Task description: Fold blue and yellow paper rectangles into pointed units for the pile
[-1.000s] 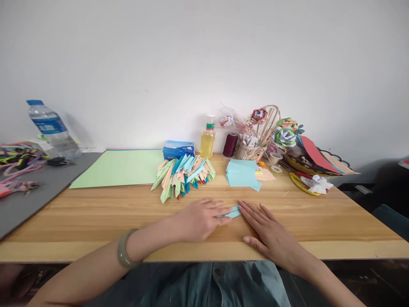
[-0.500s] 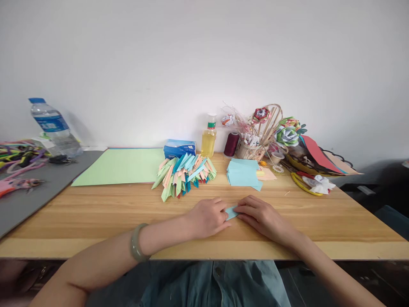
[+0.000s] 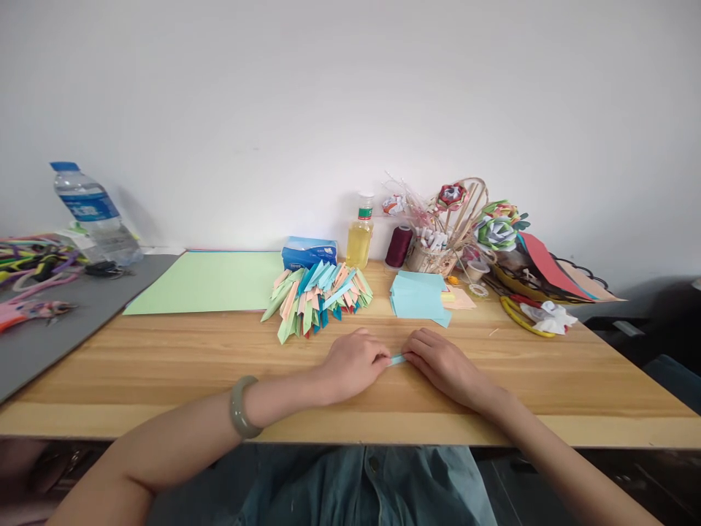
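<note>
A narrow strip of light blue paper [image 3: 397, 359] lies low over the wooden table, between my two hands. My left hand [image 3: 358, 364] pinches its left end, fingers curled together, with a green bangle on the wrist. At the strip's right end, my right hand [image 3: 441, 365] has its fingers pressed together on the paper. Both ends of the strip are hidden under the fingers. Behind my right hand sits a stack of light blue paper sheets [image 3: 418, 294]. Folded paper pieces in green, peach and blue [image 3: 318, 296] form a pile behind my left hand.
Large green sheets [image 3: 208, 283] lie at the back left, near a water bottle [image 3: 90, 208]. A tissue box [image 3: 309, 253], an oil bottle [image 3: 359, 237], a thread spool [image 3: 399, 246] and a basket [image 3: 430, 261] with paper flowers line the wall. Pliers [image 3: 33, 313] rest on a grey mat.
The blue paper between my hands shows as a narrower strip than before. My left hand's fingers have drawn in to a pinch, and my right hand has shifted slightly left.
</note>
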`<state>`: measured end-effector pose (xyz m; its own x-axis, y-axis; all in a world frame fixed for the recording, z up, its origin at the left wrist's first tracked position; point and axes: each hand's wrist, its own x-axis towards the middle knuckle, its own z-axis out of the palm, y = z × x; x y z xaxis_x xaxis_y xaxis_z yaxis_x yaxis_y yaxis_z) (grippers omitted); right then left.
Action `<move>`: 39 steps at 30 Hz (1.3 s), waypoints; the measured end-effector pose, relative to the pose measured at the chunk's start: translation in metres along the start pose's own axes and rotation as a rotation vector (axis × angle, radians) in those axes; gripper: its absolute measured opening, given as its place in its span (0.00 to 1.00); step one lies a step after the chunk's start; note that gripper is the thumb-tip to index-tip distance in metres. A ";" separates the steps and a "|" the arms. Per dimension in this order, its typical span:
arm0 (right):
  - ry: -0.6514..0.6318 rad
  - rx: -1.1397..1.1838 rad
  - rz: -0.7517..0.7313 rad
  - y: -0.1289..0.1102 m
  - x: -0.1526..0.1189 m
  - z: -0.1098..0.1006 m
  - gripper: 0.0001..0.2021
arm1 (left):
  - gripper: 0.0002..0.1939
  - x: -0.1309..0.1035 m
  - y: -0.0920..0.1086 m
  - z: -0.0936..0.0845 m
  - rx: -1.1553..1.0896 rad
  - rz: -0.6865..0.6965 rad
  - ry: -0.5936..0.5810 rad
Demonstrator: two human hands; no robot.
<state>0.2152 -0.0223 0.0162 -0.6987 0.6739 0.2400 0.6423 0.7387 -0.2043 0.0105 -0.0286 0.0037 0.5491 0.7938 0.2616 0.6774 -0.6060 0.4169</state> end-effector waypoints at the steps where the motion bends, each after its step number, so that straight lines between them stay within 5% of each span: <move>1: -0.005 -0.004 0.005 0.000 0.001 0.000 0.12 | 0.08 0.000 0.000 0.000 -0.034 -0.042 -0.002; 6: -0.036 -0.053 0.062 0.000 0.005 0.002 0.09 | 0.09 0.001 0.003 0.002 -0.116 -0.157 -0.019; 15: -0.034 -0.099 0.050 0.003 0.010 0.003 0.04 | 0.06 0.001 0.007 -0.001 -0.045 -0.160 -0.061; 27: -0.004 -0.017 0.192 0.013 0.005 0.008 0.04 | 0.18 -0.003 0.001 -0.008 0.170 0.135 -0.175; 35: 0.054 0.036 0.298 0.042 -0.011 0.008 0.05 | 0.20 -0.007 -0.007 -0.003 0.206 0.187 -0.149; 39: 0.179 0.083 0.219 0.031 -0.016 0.003 0.12 | 0.20 -0.006 -0.005 -0.004 0.210 0.185 -0.151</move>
<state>0.2450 -0.0097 0.0029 -0.4749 0.8102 0.3437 0.7388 0.5792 -0.3446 0.0015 -0.0298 0.0033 0.7284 0.6618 0.1773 0.6366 -0.7494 0.1818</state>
